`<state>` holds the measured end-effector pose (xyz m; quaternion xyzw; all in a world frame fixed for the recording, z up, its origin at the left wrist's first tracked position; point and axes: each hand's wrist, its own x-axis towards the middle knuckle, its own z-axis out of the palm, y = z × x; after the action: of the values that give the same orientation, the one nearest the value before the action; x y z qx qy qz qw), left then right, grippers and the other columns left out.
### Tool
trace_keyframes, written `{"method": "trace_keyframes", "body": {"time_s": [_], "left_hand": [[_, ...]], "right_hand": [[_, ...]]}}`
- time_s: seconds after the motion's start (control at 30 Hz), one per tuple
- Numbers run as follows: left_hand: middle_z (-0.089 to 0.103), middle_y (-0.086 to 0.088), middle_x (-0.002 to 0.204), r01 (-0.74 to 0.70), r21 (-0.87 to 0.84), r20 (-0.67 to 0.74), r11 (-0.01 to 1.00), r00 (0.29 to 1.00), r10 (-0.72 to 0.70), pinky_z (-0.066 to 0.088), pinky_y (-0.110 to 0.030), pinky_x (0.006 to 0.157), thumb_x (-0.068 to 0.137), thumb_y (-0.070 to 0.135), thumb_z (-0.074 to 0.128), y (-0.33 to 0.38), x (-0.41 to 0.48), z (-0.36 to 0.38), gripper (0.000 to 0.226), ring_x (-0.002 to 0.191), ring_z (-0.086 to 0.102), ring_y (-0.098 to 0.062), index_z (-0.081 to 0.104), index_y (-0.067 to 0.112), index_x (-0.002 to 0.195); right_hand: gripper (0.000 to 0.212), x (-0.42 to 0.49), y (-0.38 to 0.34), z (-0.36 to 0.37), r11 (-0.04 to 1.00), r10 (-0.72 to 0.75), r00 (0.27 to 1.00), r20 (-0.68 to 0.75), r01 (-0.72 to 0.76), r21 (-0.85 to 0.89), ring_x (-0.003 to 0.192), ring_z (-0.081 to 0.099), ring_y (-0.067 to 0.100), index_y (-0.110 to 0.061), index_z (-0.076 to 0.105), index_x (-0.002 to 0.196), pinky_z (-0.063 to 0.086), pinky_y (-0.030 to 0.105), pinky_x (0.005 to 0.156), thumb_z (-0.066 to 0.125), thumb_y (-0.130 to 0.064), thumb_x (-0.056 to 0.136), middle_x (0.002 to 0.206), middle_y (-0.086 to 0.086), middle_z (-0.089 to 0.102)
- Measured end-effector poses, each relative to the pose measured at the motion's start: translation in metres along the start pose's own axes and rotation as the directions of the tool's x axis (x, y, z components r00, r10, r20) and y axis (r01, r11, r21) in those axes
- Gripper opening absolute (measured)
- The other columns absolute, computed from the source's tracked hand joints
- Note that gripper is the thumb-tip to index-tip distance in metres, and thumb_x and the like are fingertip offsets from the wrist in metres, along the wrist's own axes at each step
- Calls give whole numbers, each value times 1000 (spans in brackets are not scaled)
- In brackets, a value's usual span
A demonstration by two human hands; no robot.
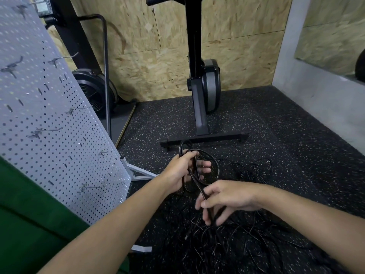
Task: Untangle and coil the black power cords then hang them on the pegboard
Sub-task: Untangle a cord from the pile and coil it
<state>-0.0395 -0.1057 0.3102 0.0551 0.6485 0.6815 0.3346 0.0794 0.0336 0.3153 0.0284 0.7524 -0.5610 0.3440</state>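
Left hand [182,171] grips looped black cord [217,165]. Right hand [229,198], at its 4 o'clock, pinches the same cord. Tangled pile [227,244] lies at 6 o'clock.

Black power cords [217,244] lie tangled on the floor [276,125]; one cord [218,169] is raised in loops. The grey pegboard [49,115], with metal hooks [49,129], stands left.
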Motion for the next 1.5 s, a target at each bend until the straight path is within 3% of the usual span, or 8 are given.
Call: {"method": "trace_keyframes", "body": {"time_s": [0.13,0.33,0.5,0.93,1.13,1.3,1.4,1.5], "left_hand": [[62,-9,67,-16,-62,-72,998,997,12,51,-34,58,112,26,46,3,0,-3,21,56,59,-23,59,11,106],[54,-5,63,-26,-18,-107,999,994,24,47,-29,56,110,27,49,6,0,-6,22,54,54,-20,61,10,101],[59,-5,69,-31,25,-82,999,996,33,48,-33,62,101,42,63,6,-4,-6,28,60,57,-21,64,16,91],[64,-13,84,-101,-46,191,994,976,108,52,-39,72,76,90,51,4,-12,1,81,70,60,-24,67,13,98],[66,-17,101,-74,-6,233,997,970,74,54,-36,66,80,53,80,1,-9,-1,63,66,61,-27,61,12,124],[67,-15,96,-117,-61,123,991,985,123,44,-26,48,91,4,65,0,-6,9,24,66,62,-21,65,13,113],[74,-16,89,-52,-146,8,988,999,54,56,-33,59,95,0,49,5,-7,8,22,73,73,-28,68,9,102],[74,-24,94,12,-253,-11,968,1000,-15,63,-43,69,103,11,44,6,-7,3,18,80,75,-38,61,5,100]], "right_hand": [[28,-5,1,-18,999,35,975,-220,-32,13,98,77,25,-7,59,123,60,32,80,70,-15,98,96,8,80],[106,-1,10,-24,989,-129,873,-470,76,-130,77,74,16,-31,4,163,59,38,79,78,-14,90,87,4,80],[59,12,14,-20,966,-240,850,-468,161,-204,87,75,33,-23,48,143,55,44,83,76,-18,91,86,3,78],[31,9,-1,-11,928,-180,819,-544,325,182,65,60,15,-9,50,132,58,31,63,62,-8,103,92,6,76],[29,5,1,-7,926,-210,812,-544,344,156,64,64,20,-8,48,130,61,30,65,60,-5,104,101,14,77],[43,9,-1,-3,943,-298,777,-555,330,-44,70,72,20,-16,39,132,60,38,85,68,-12,100,98,-2,81],[68,13,-4,4,954,-287,812,-508,292,-72,81,74,19,-26,26,136,56,48,101,78,-18,94,94,5,80],[75,16,-7,10,937,-224,784,-579,337,93,80,76,43,-29,27,125,63,59,83,84,-2,84,94,12,74]]}}
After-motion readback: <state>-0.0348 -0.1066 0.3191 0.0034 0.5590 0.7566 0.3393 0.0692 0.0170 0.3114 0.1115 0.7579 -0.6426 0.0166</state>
